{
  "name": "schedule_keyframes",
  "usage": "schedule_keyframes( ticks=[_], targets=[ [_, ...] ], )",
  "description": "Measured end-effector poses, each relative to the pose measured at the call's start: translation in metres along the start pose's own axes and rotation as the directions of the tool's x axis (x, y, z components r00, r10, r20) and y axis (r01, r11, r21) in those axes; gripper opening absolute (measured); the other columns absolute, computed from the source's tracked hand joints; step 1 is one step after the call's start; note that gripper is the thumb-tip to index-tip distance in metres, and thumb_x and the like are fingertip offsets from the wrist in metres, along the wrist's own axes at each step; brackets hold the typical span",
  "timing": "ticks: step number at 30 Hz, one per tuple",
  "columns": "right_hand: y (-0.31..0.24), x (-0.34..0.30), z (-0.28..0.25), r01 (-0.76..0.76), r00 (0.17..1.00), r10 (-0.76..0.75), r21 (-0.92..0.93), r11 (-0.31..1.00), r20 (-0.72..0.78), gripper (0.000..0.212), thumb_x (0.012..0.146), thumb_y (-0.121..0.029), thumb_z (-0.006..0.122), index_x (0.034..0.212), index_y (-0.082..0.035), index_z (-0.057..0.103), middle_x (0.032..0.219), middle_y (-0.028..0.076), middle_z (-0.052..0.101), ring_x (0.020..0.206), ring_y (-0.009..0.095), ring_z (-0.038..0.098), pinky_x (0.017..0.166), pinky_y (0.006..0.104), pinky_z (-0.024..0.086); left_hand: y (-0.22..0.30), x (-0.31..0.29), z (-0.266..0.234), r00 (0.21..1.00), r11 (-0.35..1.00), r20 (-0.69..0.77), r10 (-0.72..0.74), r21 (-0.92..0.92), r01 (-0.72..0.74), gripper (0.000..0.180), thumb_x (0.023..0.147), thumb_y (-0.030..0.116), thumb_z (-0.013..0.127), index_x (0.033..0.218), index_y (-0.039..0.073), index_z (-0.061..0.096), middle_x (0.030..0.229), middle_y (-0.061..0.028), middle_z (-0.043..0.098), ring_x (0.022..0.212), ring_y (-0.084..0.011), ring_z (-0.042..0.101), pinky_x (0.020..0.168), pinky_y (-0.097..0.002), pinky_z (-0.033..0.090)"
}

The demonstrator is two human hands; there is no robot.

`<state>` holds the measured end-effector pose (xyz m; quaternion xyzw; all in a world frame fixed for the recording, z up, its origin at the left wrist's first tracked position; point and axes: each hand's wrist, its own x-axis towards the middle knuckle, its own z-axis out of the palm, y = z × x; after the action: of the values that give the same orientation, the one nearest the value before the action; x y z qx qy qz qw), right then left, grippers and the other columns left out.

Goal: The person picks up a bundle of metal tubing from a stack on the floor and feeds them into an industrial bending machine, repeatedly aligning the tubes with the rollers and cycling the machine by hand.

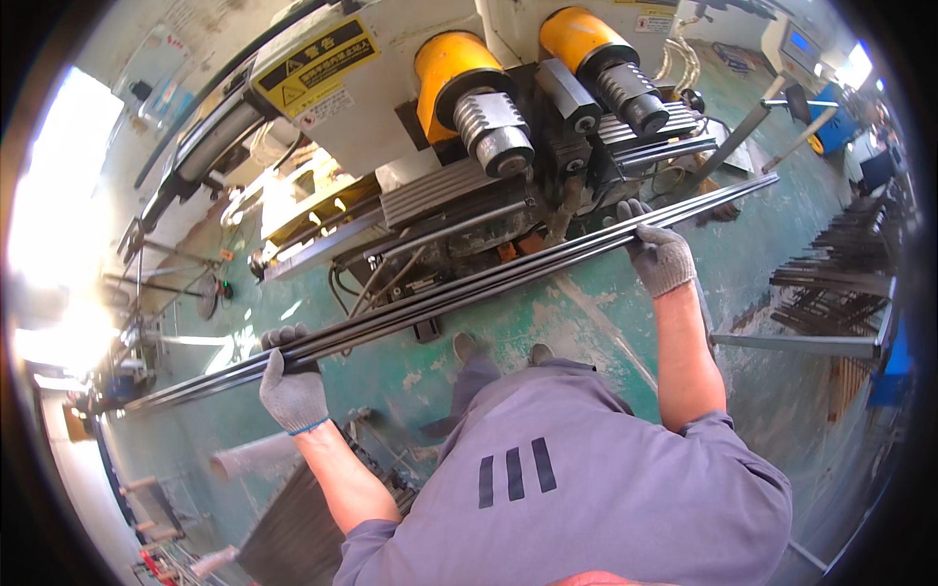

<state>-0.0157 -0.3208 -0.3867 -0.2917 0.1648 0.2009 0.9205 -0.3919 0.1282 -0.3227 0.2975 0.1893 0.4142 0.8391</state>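
Across my front runs a bundle of several long, thin metal rods point(469, 282), slanting from low on the left up to the right. My left hand point(294, 393), in a grey knit glove, is wrapped round the bundle toward its left end, with the thumb on the near side. Farther right, my right hand point(662, 258), gloved alike, grips the same rods from below, fingertips showing beyond them. The bundle is held off the floor, in front of a machine with two ribbed metal rollers point(493, 134) on orange-yellow housings point(457, 73).
A rack holding many dark rods point(840, 269) stands at the right, its grey rail point(796, 345) near my right elbow. Dark stock point(303, 523) lies low on the left. The machine's bed point(459, 190) lies just beyond the bundle, over a worn green floor point(528, 317).
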Motion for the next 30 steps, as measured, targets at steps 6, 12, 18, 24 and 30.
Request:
schedule_keyframes(
  ticks=[6, 12, 18, 24, 30],
  targets=[
    [0.046, 0.017, 0.062, 0.154, 0.988, -0.155, -0.096, 0.983, 0.002, 0.032, 0.097, 0.011, 0.056, 0.128, 0.009, 0.062, 0.123, 0.02, 0.07, 0.118, 0.037, 0.068, 0.11, 0.0489, 0.055, 0.006, 0.073, -0.045, 0.999, 1.0, 0.031, 0.016, 0.017, -0.016, 0.02, 0.098, 0.005, 0.067, 0.118, 0.0, 0.064, 0.11, -0.0109, 0.069, 0.112, -0.0301, 0.065, 0.113, -0.0512, 0.049],
    [0.097, 0.044, 0.131, 0.24, 0.945, -0.266, -0.152, 0.959, -0.19, 0.019, 0.097, 0.002, 0.069, 0.116, 0.0, 0.067, 0.101, 0.013, 0.074, 0.087, 0.029, 0.074, 0.076, 0.0433, 0.064, 0.014, 0.136, -0.044, 0.97, 0.998, -0.242, -0.025, 0.05, 0.038, 0.022, 0.103, 0.019, 0.068, 0.11, -0.002, 0.065, 0.104, -0.0128, 0.07, 0.105, -0.0292, 0.068, 0.102, -0.046, 0.057],
    [0.144, 0.087, 0.128, 0.169, 0.883, -0.408, -0.653, 0.738, -0.233, 0.028, 0.097, -0.005, 0.064, 0.125, -0.001, 0.067, 0.109, 0.014, 0.072, 0.097, 0.028, 0.069, 0.084, 0.0428, 0.055, -0.019, 0.16, -0.008, 0.941, 0.994, -0.335, -0.045, 0.081, 0.077, 0.026, 0.104, 0.024, 0.07, 0.107, -0.002, 0.067, 0.1, -0.0125, 0.071, 0.098, -0.028, 0.07, 0.093, -0.0418, 0.06],
    [0.163, 0.157, 0.059, 0.33, 0.88, -0.473, -0.779, 0.534, 0.049, 0.028, 0.096, -0.004, 0.061, 0.122, 0.005, 0.069, 0.109, 0.016, 0.074, 0.098, 0.022, 0.07, 0.085, 0.032, 0.053, -0.081, 0.154, 0.021, 0.915, 0.958, -0.29, -0.28, -0.025, 0.286, 0.024, 0.103, 0.019, 0.07, 0.117, 0.0, 0.067, 0.114, -0.0159, 0.073, 0.107, -0.0315, 0.07, 0.099, -0.0501, 0.059],
    [0.147, 0.128, 0.08, 0.308, 0.878, -0.445, -0.919, 0.248, 0.174, 0.025, 0.097, -0.003, 0.055, 0.117, 0.005, 0.068, 0.099, 0.015, 0.075, 0.091, 0.024, 0.071, 0.083, 0.0346, 0.053, -0.075, 0.167, -0.006, 0.932, 0.941, -0.138, -0.336, -0.09, 0.326, 0.035, 0.108, 0.03, 0.058, 0.125, 0.0, 0.065, 0.125, -0.0161, 0.071, 0.117, -0.034, 0.068, 0.111, -0.0542, 0.052]
  ],
)
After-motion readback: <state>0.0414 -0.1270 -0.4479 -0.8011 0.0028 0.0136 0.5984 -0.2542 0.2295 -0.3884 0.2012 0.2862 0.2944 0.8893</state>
